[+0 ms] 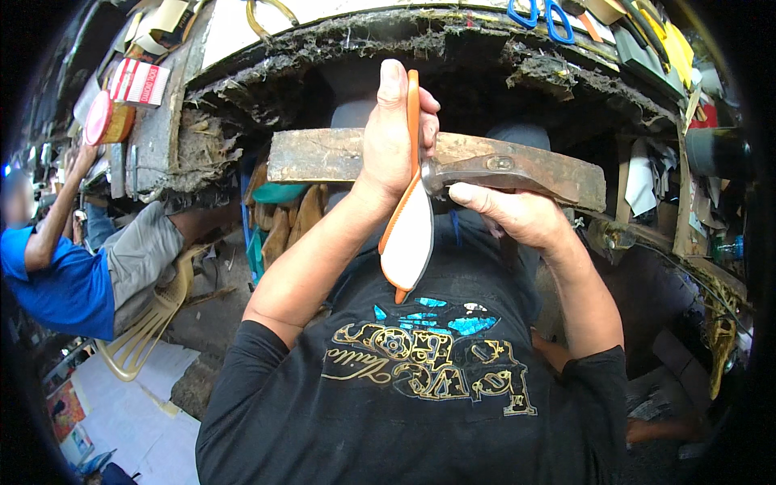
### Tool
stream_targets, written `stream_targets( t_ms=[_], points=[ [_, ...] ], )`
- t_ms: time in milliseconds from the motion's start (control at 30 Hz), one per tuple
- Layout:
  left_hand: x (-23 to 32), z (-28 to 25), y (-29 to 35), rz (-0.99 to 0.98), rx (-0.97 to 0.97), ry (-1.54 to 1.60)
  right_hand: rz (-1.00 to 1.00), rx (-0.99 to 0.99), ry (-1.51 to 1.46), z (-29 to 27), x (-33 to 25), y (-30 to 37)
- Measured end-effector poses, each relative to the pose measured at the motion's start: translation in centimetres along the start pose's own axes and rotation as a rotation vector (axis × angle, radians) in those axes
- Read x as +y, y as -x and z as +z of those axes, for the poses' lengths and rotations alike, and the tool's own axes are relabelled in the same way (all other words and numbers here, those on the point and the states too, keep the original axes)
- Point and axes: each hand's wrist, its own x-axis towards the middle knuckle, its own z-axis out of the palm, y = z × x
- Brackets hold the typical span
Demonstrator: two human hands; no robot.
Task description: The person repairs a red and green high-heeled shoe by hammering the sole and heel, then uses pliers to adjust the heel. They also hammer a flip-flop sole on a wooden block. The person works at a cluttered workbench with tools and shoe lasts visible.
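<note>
A grimy, frayed workbench (162, 137) arcs across twelve o'clock. Below it lies a worn wooden block (323, 155). At centre the left hand (392, 137) clenches an orange shoe sole (408, 230), held on edge. From three o'clock the right hand (517, 212) grips metal pincers (485, 168), whose head touches the sole near the left fingers; a slip could likely nip them or tear the sole.

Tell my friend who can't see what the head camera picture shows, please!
A person's left hand holds an orange-edged shoe sole upright while the right hand grips metal pincers against it, above a worn wooden board. At far left, another person in a blue shirt sits on a plastic chair.
</note>
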Motion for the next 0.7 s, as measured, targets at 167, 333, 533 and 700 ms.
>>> stream_targets(
  t_ms=[167, 333, 533, 700],
  points=[
    [-1.3, 0.3, 0.4, -0.021, 0.031, -0.031, -0.149, -0.022, 0.363, -1.1, -0.6, -0.7],
    [-1.7, 0.0, -0.5, -0.047, 0.078, -0.022, -0.167, 0.037, 0.462, -0.8, -1.0, -1.9],
    [-1.6, -1.8, 0.1, -0.113, 0.158, -0.006, 0.165, 0.259, -0.015, 0.7, 1.0, -4.3],
    [-2.7, -3.9, 0.4, -0.159, 0.051, 0.107, 0.168, 0.019, -0.045, 0.6, 1.7, -4.1]
  ],
)
